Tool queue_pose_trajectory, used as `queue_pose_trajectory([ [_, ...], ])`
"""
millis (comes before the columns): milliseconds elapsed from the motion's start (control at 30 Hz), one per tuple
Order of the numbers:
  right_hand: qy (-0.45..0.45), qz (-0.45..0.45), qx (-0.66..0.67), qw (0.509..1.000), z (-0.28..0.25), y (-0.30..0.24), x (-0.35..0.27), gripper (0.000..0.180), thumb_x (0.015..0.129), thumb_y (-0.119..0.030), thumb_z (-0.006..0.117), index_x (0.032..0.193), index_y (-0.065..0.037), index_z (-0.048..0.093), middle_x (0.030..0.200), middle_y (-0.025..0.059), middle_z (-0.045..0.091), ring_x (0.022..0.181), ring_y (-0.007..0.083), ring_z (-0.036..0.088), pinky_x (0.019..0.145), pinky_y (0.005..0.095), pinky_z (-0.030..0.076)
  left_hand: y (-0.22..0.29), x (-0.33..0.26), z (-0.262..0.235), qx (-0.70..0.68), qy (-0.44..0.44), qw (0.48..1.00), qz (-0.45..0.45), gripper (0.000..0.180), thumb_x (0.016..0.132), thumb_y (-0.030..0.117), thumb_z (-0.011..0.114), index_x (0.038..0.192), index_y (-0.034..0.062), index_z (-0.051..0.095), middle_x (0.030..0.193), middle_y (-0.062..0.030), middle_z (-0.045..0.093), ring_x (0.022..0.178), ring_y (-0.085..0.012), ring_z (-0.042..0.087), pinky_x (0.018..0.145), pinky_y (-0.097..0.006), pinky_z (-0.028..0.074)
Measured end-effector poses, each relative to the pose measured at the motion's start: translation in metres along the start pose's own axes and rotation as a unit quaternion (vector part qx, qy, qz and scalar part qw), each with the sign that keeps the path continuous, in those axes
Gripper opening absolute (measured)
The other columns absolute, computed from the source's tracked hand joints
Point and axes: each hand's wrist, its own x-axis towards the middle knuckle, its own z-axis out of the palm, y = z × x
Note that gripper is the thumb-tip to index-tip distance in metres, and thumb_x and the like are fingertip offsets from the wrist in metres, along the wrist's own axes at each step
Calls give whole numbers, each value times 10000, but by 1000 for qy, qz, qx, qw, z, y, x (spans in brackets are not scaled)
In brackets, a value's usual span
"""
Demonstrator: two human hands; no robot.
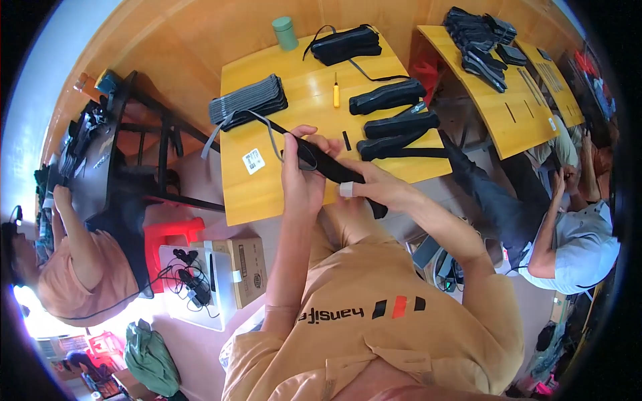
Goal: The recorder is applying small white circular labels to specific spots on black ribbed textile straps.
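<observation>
Over the near edge of the yellow table (304, 67), I hold a long black fabric strip (329, 164) at a slant, its lower end hanging down. My left hand (302, 167) is closed around its upper part, thumb up along it. A thin grey band (273, 137) loops from the strip by that hand toward a stack of grey and black folded fabric pieces (249, 100). My right hand (378, 186) grips the strip farther down. One of its fingers has a whitish wrap (346, 189).
On the table are a yellow-handled screwdriver (336, 95), a green canister (285, 33), a white label (253, 161) and several black fabric bundles (388, 97). Co-workers sit at the left (87, 267) and right (575, 240). A carton (247, 271) stands on the floor at left.
</observation>
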Motion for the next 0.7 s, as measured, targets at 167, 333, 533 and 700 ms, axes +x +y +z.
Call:
queue_pose_trajectory([
  [167,72,23,-147,986,7,-4,-4,334,795,-189,622,1032,40,568,695,9,534,641,70,458,538,202,364,20,-7,-18,123,82,981,124,355,955,312,370,1075,-3,484,953,-103,556,921,-219,567,847,-333,461],
  [333,133,-73,-153,977,14,-4,-7,283,822,-234,589,922,30,602,647,31,547,584,103,485,538,257,392,33,-15,-22,89,187,971,119,250,947,239,376,777,93,485,682,-17,478,608,-97,453,578,-234,399],
  [533,126,-108,-424,890,11,-9,-55,236,798,-244,617,910,-37,617,706,186,596,617,311,598,564,352,466,135,-62,-96,-120,110,981,102,176,845,166,496,691,109,431,529,46,273,444,-79,238,420,-250,230],
  [700,280,-142,-585,748,-68,-1,-70,264,794,-265,605,953,-55,593,746,161,610,650,334,602,574,402,471,258,-130,-139,81,-50,975,199,225,933,138,394,717,74,383,562,21,238,456,-54,185,374,-205,173],
])
